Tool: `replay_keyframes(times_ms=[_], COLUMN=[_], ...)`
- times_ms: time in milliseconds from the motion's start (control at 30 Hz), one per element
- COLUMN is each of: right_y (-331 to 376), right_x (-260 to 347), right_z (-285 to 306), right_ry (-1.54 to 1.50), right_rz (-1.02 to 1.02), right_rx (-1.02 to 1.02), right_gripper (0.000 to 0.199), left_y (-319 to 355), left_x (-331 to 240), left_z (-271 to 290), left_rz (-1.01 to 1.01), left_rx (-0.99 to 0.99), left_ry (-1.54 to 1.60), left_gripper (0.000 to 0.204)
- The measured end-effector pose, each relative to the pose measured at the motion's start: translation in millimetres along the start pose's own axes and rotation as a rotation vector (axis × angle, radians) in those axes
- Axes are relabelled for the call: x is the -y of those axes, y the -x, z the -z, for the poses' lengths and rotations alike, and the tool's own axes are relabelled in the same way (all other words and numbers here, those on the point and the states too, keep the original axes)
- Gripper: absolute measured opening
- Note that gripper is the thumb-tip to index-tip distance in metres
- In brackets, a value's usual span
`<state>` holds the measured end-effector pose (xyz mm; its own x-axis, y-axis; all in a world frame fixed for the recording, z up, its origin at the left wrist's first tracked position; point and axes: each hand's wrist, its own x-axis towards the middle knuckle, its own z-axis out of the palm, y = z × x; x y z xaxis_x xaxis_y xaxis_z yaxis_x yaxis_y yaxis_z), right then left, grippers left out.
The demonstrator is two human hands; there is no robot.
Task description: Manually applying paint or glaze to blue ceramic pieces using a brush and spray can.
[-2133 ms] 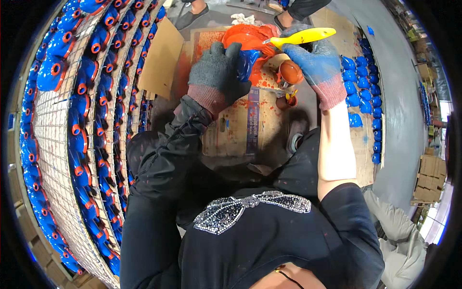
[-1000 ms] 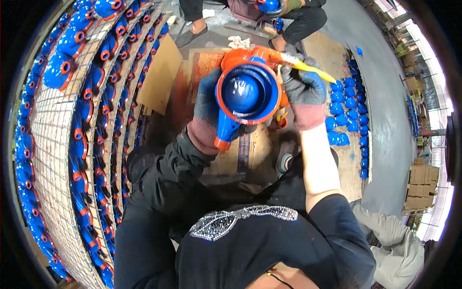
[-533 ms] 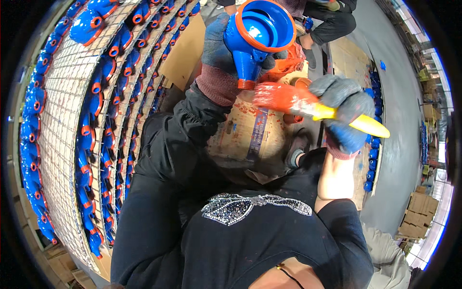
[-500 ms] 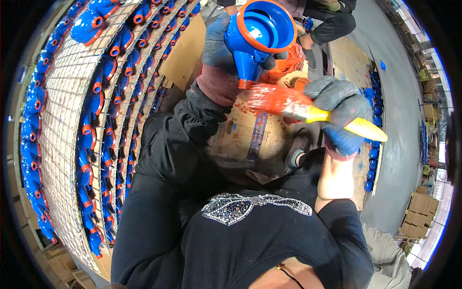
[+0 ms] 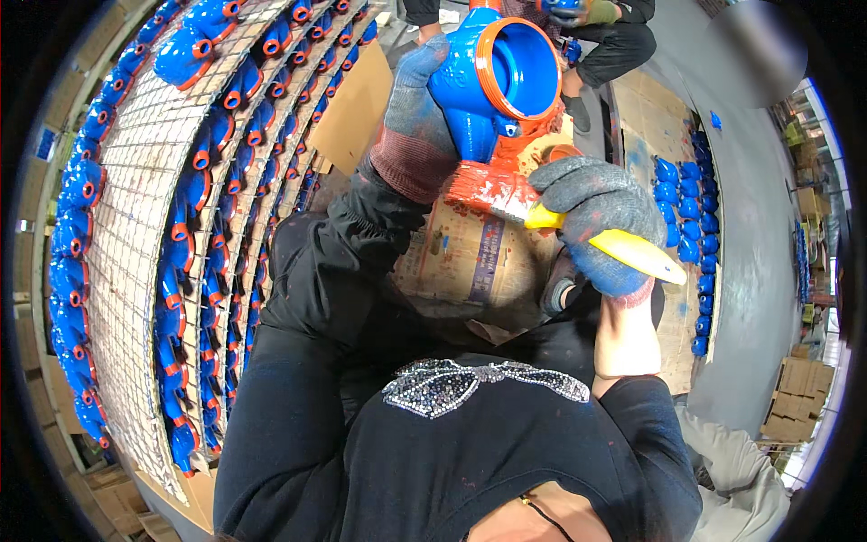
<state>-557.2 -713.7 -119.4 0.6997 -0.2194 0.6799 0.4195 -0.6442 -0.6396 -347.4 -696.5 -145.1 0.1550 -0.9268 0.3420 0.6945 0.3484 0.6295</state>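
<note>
My left hand (image 5: 415, 113), in a grey glove with a maroon cuff, grips a hollow blue pipe fitting (image 5: 459, 86) by its left side. Its wide round mouth has an orange-red rim and faces right; another orange-red end points up at the top. In my gloved right hand (image 5: 605, 217) is a paintbrush (image 5: 495, 191) with a yellow handle, fingers wrapped round it. Red paint covers its bristles, which lie just under the fitting's lower end; whether they touch it I cannot tell. Behind them sits an orange-red paint cup (image 5: 562, 154), partly hidden by the right hand.
Wire-mesh racks (image 5: 135, 194) on the left carry many blue fittings with red-orange ends. On the right, more blue fittings (image 5: 689, 208) stand on cardboard. A paint-stained cardboard sheet (image 5: 461, 248) lies between my legs. Across from me another person (image 5: 619, 45) sits holding a blue piece.
The fitting has turned: its mouth faces more to the right, and an orange-red end now shows on top. The brush and my right hand have moved left and slightly down.
</note>
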Motion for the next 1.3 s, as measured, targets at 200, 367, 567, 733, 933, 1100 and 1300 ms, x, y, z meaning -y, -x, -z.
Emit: replay_keyframes(times_ms=[200, 367, 567, 733, 933, 1100, 1300], right_y=[15, 41, 56, 55, 46, 43, 34], right_x=[-8, -34, -46, -43, -50, -61, -61], right_z=[8, 14, 17, 4, -3, -7, -16], right_ry=[-0.102, -0.14, 0.118, 0.084, 0.237, 0.306, 0.299], right_rz=[-0.156, -0.411, -0.402, -0.503, -0.484, -0.398, -0.398], right_rx=[-0.249, -0.318, -0.175, -0.165, -0.137, -0.08, -0.032], right_gripper=[0.022, 0.014, 0.014, 0.02, 0.021, 0.021, 0.02], left_y=[0, 19, 47, 89, 130, 168, 208], left_x=[-4, -36, -83, -169, -261, -317, -383], left_z=[9, 2, 18, 19, 10, 57, 112], left_rz=[0.014, 0.013, -0.066, -0.17, -0.238, -0.201, 0.043], left_rx=[-0.055, -0.054, -0.09, -0.283, -0.558, -1.042, -1.309], left_ry=[0.114, 0.056, 0.169, -0.111, -0.978, -1.354, -1.965], left_gripper=[0.055, 0.055, 0.064, 0.061, 0.051, 0.074, 0.082])
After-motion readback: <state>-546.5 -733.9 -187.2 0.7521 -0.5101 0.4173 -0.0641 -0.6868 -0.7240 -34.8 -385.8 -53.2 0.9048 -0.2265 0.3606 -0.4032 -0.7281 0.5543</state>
